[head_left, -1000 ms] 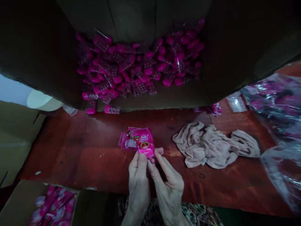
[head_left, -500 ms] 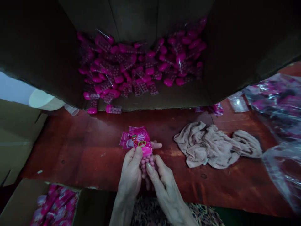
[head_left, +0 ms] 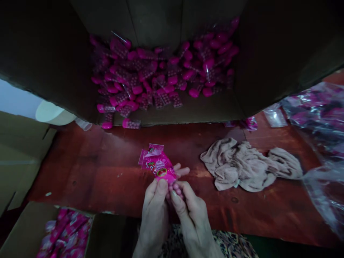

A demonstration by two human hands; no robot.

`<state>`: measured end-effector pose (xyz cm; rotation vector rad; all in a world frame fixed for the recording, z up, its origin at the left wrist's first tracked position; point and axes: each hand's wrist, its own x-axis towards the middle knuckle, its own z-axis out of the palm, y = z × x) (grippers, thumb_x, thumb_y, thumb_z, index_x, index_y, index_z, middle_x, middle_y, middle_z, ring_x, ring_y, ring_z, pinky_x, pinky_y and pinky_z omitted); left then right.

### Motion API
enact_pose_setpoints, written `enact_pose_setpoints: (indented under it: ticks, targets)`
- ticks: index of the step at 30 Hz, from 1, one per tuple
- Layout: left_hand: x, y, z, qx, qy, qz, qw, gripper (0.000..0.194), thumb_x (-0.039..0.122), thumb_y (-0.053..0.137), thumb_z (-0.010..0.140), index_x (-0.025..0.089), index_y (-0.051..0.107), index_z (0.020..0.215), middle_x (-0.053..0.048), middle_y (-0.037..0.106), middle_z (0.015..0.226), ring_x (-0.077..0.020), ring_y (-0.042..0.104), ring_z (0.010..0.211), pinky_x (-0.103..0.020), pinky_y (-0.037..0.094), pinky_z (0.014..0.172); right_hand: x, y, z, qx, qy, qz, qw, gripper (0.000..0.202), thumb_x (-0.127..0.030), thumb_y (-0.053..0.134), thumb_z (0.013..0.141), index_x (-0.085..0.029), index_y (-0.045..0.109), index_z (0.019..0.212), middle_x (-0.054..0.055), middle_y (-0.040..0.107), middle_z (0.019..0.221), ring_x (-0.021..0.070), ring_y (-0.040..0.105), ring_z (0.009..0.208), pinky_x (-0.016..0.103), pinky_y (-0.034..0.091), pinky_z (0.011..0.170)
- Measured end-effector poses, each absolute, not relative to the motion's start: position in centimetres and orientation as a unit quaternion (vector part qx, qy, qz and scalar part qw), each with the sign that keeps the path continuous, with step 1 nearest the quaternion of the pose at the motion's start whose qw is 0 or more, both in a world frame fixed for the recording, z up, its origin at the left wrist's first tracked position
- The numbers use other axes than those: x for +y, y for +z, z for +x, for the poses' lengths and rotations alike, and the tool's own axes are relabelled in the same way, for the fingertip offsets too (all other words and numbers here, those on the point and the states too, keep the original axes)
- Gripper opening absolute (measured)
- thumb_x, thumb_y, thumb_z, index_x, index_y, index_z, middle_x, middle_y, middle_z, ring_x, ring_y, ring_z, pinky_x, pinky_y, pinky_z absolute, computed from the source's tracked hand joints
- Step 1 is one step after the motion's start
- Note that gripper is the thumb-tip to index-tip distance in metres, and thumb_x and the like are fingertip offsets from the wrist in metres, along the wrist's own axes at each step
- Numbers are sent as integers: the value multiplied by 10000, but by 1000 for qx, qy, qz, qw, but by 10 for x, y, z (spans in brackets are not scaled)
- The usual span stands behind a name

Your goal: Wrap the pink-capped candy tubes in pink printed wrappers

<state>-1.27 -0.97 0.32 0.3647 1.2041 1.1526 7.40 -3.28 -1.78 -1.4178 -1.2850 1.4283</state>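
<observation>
My left hand [head_left: 156, 206] pinches a printed pink wrapper sleeve [head_left: 161, 167] with its thumb on the lower end. A clear tube of pink candy balls [head_left: 177, 190] is gripped between the thumb and fingers of my right hand [head_left: 192, 211]. The tube's upper part meets the sleeve's lower end; whether it is inside the sleeve is hard to tell. Fingers stick out behind the sleeve on its right. More flat pink wrappers [head_left: 141, 157] lie on the table just behind the sleeve, partly covered by it.
A large cardboard box [head_left: 188, 113] holds many pink-capped candy tubes [head_left: 137, 75]. One tube [head_left: 131, 124] lies at its front edge. At right are a crumpled cloth [head_left: 244, 165] and clear plastic bags [head_left: 317, 118]. A smaller box [head_left: 27, 227] of pink-wrapped pieces stands lower left.
Both hands have drawn slightly down and right. The sleeve has tilted and buckled, exposing wrappers behind it. Fewer candy balls show below it.
</observation>
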Motion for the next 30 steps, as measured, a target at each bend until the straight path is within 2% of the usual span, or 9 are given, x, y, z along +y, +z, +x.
enact_pose_setpoints:
  ticks: [3, 7, 11, 14, 17, 21, 23, 26, 30]
  targets:
    - [-3, 5, -17, 512, 513, 147, 673, 399, 401, 392, 877, 154, 660, 1039, -126, 630, 1164, -235, 537, 1108, -361, 373, 966, -27, -17, 75, -432, 580, -584, 368, 317, -419, 457, 874, -198, 607, 1045, 58, 679, 895, 177, 626, 763, 244, 504, 658]
    - [1, 5, -15, 535, 506, 165, 657, 445, 427, 363, 881, 139, 676, 1010, -128, 650, 1127, -239, 546, 1096, -358, 367, 971, -30, -16, 74, -385, 623, -567, 377, 327, -458, 478, 855, -207, 647, 979, 42, 675, 791, 174, 623, 712, 240, 513, 620]
    - [-5, 6, -8, 590, 479, 191, 621, 442, 428, 367, 875, 151, 702, 955, -92, 652, 1133, -226, 528, 1119, -318, 349, 988, -40, -17, 71, -365, 577, -600, 417, 359, -466, 542, 814, -224, 631, 1065, 58, 680, 855, 193, 633, 758, 246, 521, 625]
    - [-9, 7, -5, 611, 461, 163, 622, 439, 447, 384, 859, 165, 681, 1016, -86, 658, 1122, -234, 541, 1099, -329, 398, 943, -43, -19, 70, -374, 569, -603, 416, 353, -456, 536, 823, -213, 641, 1058, 55, 677, 783, 190, 631, 695, 245, 519, 603]
    - [-7, 7, -6, 602, 468, 149, 629, 464, 472, 386, 851, 151, 680, 1011, -106, 667, 1094, -245, 554, 1076, -346, 408, 931, -41, -20, 69, -388, 574, -597, 405, 356, -474, 519, 828, -214, 653, 1033, 44, 675, 744, 184, 628, 669, 238, 517, 604]
    - [1, 3, -14, 548, 501, 154, 652, 591, 566, 309, 841, 137, 693, 976, -135, 668, 1081, -261, 542, 1092, -363, 395, 944, -39, -23, 69, -375, 562, -612, 411, 385, -494, 525, 817, -235, 631, 1082, 49, 688, 843, 190, 643, 733, 230, 518, 622]
    - [5, 3, -18, 541, 502, 156, 656, 514, 536, 390, 828, 148, 692, 978, -129, 669, 1082, -265, 542, 1090, -361, 407, 927, -39, -23, 66, -372, 566, -609, 413, 393, -504, 507, 824, -230, 630, 1079, 48, 688, 832, 188, 643, 711, 234, 519, 605]
    - [6, 5, -18, 585, 479, 171, 632, 330, 396, 512, 809, 154, 706, 923, -103, 662, 1106, -245, 548, 1082, -317, 409, 910, -41, -20, 60, -381, 547, -630, 399, 399, -524, 489, 827, -244, 632, 1072, 39, 688, 827, 189, 639, 726, 245, 517, 633]
    - [0, 7, -12, 625, 449, 196, 607, 296, 362, 504, 821, 168, 711, 906, -80, 667, 1096, -227, 570, 1039, -282, 435, 839, -45, -16, 55, -413, 499, -661, 380, 427, -544, 457, 835, -256, 612, 1110, 50, 688, 906, 202, 634, 797, 261, 503, 696]
